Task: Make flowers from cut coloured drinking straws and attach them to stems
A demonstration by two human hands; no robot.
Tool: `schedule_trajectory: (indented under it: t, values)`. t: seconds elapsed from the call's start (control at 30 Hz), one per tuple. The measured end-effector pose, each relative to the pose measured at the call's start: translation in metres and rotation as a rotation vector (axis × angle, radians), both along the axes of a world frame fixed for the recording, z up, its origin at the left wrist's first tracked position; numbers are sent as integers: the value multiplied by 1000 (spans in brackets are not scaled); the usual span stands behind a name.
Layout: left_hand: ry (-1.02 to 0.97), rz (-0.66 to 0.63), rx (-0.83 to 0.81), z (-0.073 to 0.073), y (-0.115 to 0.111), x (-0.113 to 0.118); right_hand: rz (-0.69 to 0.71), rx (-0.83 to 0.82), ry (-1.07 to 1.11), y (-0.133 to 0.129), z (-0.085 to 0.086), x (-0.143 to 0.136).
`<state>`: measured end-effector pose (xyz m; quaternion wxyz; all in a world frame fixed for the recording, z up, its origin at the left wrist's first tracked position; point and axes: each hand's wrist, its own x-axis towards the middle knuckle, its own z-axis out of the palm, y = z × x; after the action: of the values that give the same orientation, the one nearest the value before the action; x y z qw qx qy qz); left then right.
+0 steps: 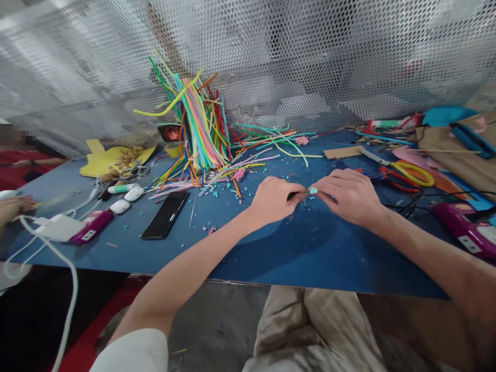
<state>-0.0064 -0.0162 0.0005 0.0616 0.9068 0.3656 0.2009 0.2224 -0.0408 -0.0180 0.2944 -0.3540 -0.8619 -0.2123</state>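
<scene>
Over the middle of the blue table (pixel 294 258), both my hands meet fingertip to fingertip. A small teal piece (pixel 313 190) shows between them; it is too small to name for sure, though it resembles the teal cut bits on the table. My left hand (pixel 276 200) has its thumb and fingers pinched at one side of this piece. At the other side, my right hand (pixel 346 196) pinches it, its other fingers curled. Beyond my left hand lies a pink fuzzy cluster (pixel 239 174), and a big bundle of colourful pipe cleaners (pixel 201 124) stands at the back.
Left of my hands are a black phone (pixel 165 215), white earbud-like cases and a purple power strip (pixel 92 226) with white cables. Scissors with yellow handles (pixel 413 173) and red-handled pliers (pixel 399 180) lie to the right. A perforated metal panel (pixel 310 57) borders the back. Another person's hand (pixel 15 206) is far left.
</scene>
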Motion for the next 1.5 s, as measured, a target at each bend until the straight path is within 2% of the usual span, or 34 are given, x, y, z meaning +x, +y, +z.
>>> schedule_trajectory:
  t: [0.13, 0.23, 0.4, 0.5, 0.57, 0.67, 0.77, 0.93, 1.0, 1.07, 1.17, 1.23, 1.5]
  values:
    - [-156, -127, -446, 12, 1, -3, 97, 89, -74, -2, 5, 5]
    - [-288, -223, -780, 20, 2, -6, 116, 95, -106, -5, 9, 8]
    - [-451, -265, -1320, 19, 7, -8, 172, 56, -146, -8, 10, 13]
    - [-449, -270, -1538, 12, 11, -9, 206, 58, -158, -8, 10, 17]
    - [-425, -294, -1568, 10, 12, -9, 205, 110, -161, -9, 9, 17]
    - [-401, -333, -1373, 11, 13, -8, 136, 156, -162, -10, 9, 12]
    - [-317, -346, -973, 12, 13, -9, 16, 82, -166, -11, 9, 5]
    - [62, -160, -150, -1, 11, -7, -82, -36, -30, -5, 1, -1]
    - [160, -108, 64, -9, 9, -4, -125, -112, 66, -1, -3, 0]
    - [172, -69, 213, -15, 7, -1, -179, -166, 151, 1, -6, 2]
    - [147, -43, 362, -19, 5, 2, -222, -196, 206, 3, -8, 3]
    - [143, -48, 405, -20, 5, 2, -218, -207, 207, 3, -8, 3]
    - [139, -33, 360, -24, 7, 4, -185, -318, 184, 6, -11, -2]
